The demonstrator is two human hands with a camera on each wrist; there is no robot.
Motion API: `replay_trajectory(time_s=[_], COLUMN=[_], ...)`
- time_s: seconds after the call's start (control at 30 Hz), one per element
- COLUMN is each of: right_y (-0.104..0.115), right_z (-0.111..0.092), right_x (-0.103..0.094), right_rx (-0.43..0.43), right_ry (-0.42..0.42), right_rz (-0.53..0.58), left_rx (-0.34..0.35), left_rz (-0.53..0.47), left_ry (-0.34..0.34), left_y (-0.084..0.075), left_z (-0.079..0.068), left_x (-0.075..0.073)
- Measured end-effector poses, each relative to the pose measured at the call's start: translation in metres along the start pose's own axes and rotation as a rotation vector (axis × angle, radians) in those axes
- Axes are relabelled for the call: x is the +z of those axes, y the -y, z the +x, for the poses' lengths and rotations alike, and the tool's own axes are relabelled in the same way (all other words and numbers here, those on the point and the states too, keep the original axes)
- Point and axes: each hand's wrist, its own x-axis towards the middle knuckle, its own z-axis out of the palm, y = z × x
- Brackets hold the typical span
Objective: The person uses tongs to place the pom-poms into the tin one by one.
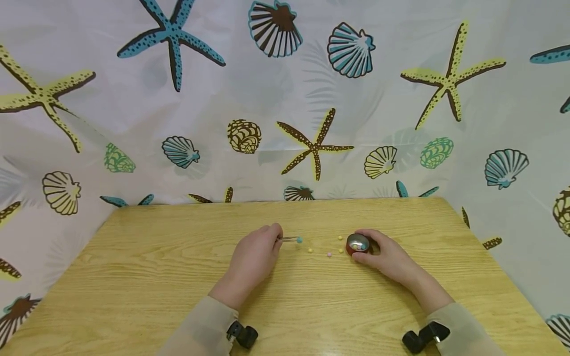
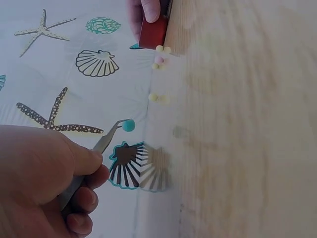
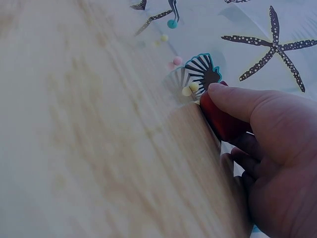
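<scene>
My left hand point(image 1: 256, 252) grips a pair of tweezers point(image 2: 105, 142) with bent tips. Between those tips sits a small turquoise ball point(image 2: 128, 125), held above the tabletop. To the right, my right hand point(image 1: 388, 257) holds a small round red tin point(image 3: 221, 115) between thumb and fingers. The head view shows its silvery inside with several small coloured balls point(image 1: 357, 246) in it. Between the hands, yellow balls point(image 1: 310, 250) and one pink ball point(image 1: 329, 254) lie loose on the table, some close to the tin.
The wooden table point(image 1: 133, 277) reaches back to a white cloth point(image 1: 213, 99) printed with starfish and shells. Cloth also hangs at the left and right sides. Each sleeve carries a small black camera point(image 1: 242, 335) at the wrist.
</scene>
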Motion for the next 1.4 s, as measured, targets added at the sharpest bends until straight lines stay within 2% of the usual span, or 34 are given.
replay_trajectory(time_s=[0.27, 0.73, 1.1, 1.4], right_y=[-0.001, 0.001, -0.003, -0.002], right_z=[0.0, 0.0, 0.001, 0.001], right_x=[-0.001, 0.001, -0.001, -0.001], right_rx=[-0.01, -0.01, -0.01, -0.013], right_ry=[-0.001, -0.009, -0.011, -0.012], right_rz=[0.002, 0.01, 0.016, 0.027], left_rx=[0.0, 0.05, 0.089, 0.058], left_rz=[-0.06, -0.118, -0.154, -0.165], left_ry=[-0.039, -0.098, -0.08, -0.016], left_y=[-0.005, -0.04, -0.068, -0.086], left_z=[0.001, 0.016, 0.028, 0.035], left_x=[-0.003, -0.002, 0.009, 0.022])
